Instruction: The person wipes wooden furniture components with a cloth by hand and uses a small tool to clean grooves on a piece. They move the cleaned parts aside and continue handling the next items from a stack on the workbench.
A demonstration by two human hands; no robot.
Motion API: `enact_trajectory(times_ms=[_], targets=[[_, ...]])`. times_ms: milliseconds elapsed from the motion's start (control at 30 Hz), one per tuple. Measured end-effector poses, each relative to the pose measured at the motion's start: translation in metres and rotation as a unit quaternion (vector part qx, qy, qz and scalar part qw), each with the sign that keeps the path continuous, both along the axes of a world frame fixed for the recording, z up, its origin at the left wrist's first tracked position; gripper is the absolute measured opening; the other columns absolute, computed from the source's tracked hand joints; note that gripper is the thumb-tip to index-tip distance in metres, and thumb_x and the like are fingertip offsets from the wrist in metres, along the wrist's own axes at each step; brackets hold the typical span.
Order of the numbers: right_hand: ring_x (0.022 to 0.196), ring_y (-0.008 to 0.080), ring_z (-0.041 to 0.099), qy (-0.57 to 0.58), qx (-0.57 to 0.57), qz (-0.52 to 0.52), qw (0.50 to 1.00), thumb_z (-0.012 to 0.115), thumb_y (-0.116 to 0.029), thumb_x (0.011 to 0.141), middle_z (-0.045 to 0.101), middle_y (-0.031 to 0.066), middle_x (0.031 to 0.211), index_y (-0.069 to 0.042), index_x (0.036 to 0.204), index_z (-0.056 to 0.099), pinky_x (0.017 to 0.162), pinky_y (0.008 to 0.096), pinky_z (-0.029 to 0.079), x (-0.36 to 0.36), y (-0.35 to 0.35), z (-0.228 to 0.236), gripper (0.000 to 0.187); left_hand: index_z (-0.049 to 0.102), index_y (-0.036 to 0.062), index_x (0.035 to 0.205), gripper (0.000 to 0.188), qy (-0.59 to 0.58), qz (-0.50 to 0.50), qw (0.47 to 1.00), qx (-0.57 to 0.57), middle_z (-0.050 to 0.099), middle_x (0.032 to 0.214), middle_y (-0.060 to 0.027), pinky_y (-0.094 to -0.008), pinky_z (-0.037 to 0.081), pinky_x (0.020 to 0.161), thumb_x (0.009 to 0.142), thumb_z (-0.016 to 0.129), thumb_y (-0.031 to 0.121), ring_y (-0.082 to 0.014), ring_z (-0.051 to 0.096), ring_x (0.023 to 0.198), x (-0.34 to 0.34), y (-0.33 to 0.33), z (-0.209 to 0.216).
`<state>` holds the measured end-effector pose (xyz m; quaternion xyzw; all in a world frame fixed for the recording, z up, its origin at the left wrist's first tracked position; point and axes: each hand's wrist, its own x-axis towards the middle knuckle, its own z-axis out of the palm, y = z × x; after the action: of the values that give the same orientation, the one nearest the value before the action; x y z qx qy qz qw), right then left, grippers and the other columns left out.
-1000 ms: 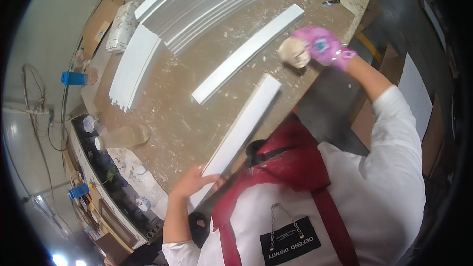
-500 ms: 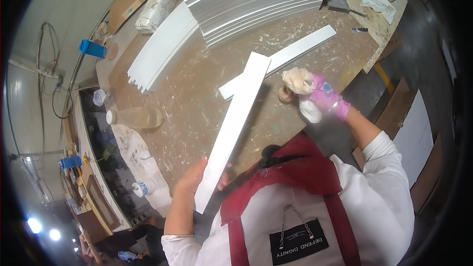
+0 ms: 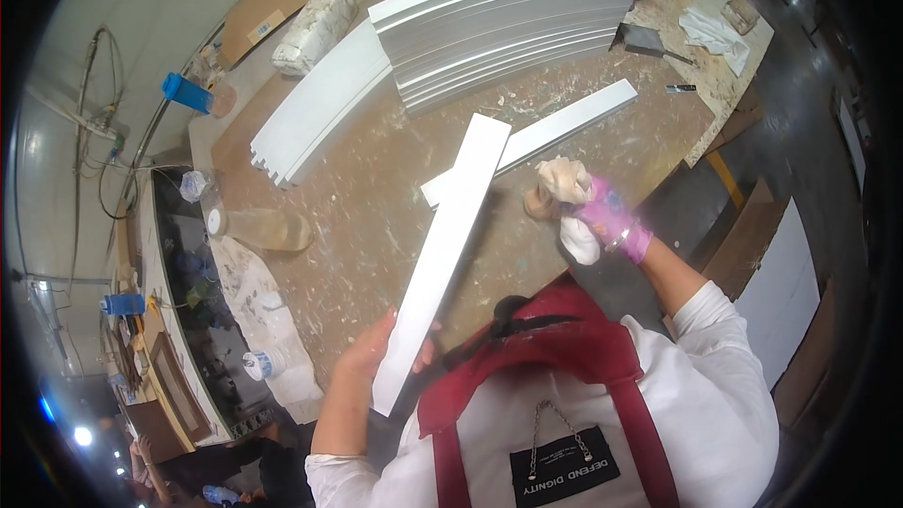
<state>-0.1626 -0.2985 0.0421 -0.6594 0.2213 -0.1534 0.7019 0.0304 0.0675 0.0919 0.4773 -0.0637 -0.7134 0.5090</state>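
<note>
My left hand (image 3: 369, 346) is closed around the near end of a long white board (image 3: 442, 249), thumb and fingers on opposite edges. The board slants up and away from me. Its far part lies across a second white strip (image 3: 588, 119) on the worktable (image 3: 348, 273). In a pink patterned glove, my right hand (image 3: 607, 216) grips a bunched beige cloth (image 3: 564, 179), to the right of the board and apart from it. A white part of the cloth hangs below the fingers, which are partly hidden.
Stacked white boards (image 3: 508, 33) stand at the far side, with more white strips (image 3: 324, 99) left of them. A capped bottle of yellowish liquid (image 3: 263, 229) lies at the left, near a blue-topped container (image 3: 186, 92). A white rag (image 3: 715, 38) rests far right.
The whole view has shifted, so the table's things sit slightly lower. My right hand with the cloth appears a little nearer and further left. Both grips look the same.
</note>
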Motion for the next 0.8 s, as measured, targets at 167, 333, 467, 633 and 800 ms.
enact_trajectory(times_ms=[167,333,467,633,800], targets=[[0.089,0.0081,0.046,-0.082,-0.044,0.002,0.996,0.053,-0.008,0.095,0.048,-0.0024,0.092,-0.009,0.091,0.05,0.084,0.0247,0.04,0.005,0.006,0.006,0.005,0.059,-0.0018,0.115,0.077,0.007,0.03,0.999,-0.028,0.062,0.072,-0.0201,-0.0334,0.047,0.05,0.091,0.04,0.068,-0.0264,0.058,0.057,-0.001,0.005,-0.002],[0.11,0.0207,0.057,0.077,-0.118,-0.035,0.989,0.066,-0.025,0.088,0.06,0.0122,0.115,-0.002,0.129,0.049,0.094,0.0297,0.043,0.005,0.0,-0.007,0.05,0.062,-0.0024,0.109,0.071,0.037,0.022,0.999,-0.015,0.062,0.068,-0.0217,-0.0343,0.047,0.047,0.095,0.036,0.062,-0.0282,0.058,0.053,0.0,0.006,-0.005],[0.111,0.0281,0.06,0.155,-0.592,0.037,0.79,0.063,-0.035,0.09,0.061,0.0191,0.118,0.0,0.138,0.043,0.095,0.0366,0.046,0.0,-0.02,0.018,0.062,0.06,-0.0062,0.111,0.074,0.006,-0.024,0.998,0.055,0.063,0.07,-0.0222,-0.0344,0.054,0.053,0.097,0.028,0.06,-0.0284,0.063,0.058,0.011,0.003,0.004],[0.088,0.02,0.065,-0.05,0.08,0.047,0.994,0.042,-0.037,0.102,0.064,0.0125,0.104,0.002,0.127,0.054,0.077,0.0315,0.053,0.008,-0.026,0.084,0.048,0.057,-0.0123,0.112,0.072,0.035,-0.112,0.99,0.076,0.065,0.076,-0.0253,-0.0381,0.056,0.06,0.096,0.041,0.056,-0.0316,0.068,0.067,0.045,-0.017,0.033],[0.067,0.0141,0.066,-0.033,0.308,0.147,0.939,0.055,-0.015,0.096,0.066,0.0134,0.095,0.008,0.129,0.047,0.052,0.0193,0.053,0.006,-0.007,0.08,0.04,0.057,-0.0132,0.111,0.066,-0.128,-0.252,0.955,0.092,0.069,0.084,-0.0209,-0.0372,0.056,0.075,0.097,0.045,0.05,-0.0286,0.069,0.078,0.068,-0.053,0.091]])
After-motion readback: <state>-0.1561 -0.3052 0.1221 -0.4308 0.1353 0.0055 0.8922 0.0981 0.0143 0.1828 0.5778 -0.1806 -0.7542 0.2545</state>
